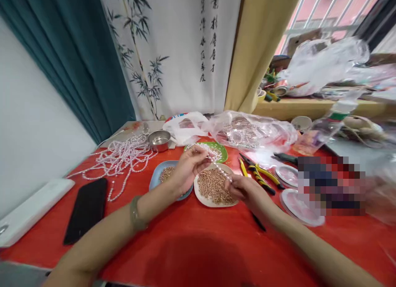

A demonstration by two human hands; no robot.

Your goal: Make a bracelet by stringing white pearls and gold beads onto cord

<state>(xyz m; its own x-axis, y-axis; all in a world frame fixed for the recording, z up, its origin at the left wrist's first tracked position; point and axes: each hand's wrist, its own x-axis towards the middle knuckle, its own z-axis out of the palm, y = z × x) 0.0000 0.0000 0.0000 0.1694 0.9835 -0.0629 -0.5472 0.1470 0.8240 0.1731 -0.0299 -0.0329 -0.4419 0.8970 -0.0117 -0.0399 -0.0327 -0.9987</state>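
Note:
A short string of pale beads (220, 168) is stretched between my two hands. Its upper left end is pinched by my left hand (192, 165), whose wrist wears a green bangle. My right hand (244, 189) grips the lower right end with its fingers closed. Below the string lies a cream plate (202, 200) of small gold-brown beads (213, 186). Partly behind my left hand is a blue plate (154, 177) with more gold-coloured beads. A green plate (223, 152) holding white beads sits just beyond my hands.
Strands of white beads (123, 155), a metal bowl (159, 139) and a black phone (86, 208) lie left on the red table (173, 245). Bagged beads (247, 132) stand behind. Pliers (261, 179), thread spools (301, 204) and a plastic bottle (334, 117) are at the right.

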